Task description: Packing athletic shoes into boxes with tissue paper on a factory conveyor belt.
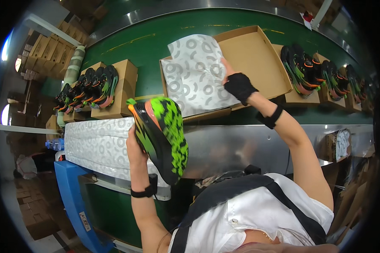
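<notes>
The head view looks down on a green conveyor belt [143,50] carrying open cardboard shoeboxes. The left hand [135,147] holds a green-and-black sneaker [162,135] upright from below, its fingers wrapped around the sole side; the shoe is lifted above a stack of patterned tissue sheets [99,143] lying on the counter [232,145] just before the belt. The right hand [240,86], in a black fingerless glove, reaches into the open shoebox [249,57] directly ahead, its fingers pinching the edge of a sheet of tissue paper [196,74] that lines the left half of the box and drapes over its front wall.

By my reading, the step in hand is lining the box, with the shoe held ready. The next move seems to call for the paper to be pressed flat or folded aside so that the shoe can go in heel or toe first without crumpling the sheet.

The sneaker sits near the box's front left corner, apart from it and from the right hand. Other boxes with paired sneakers on top stand on the belt to the left [114,86] and right [302,80].
</notes>
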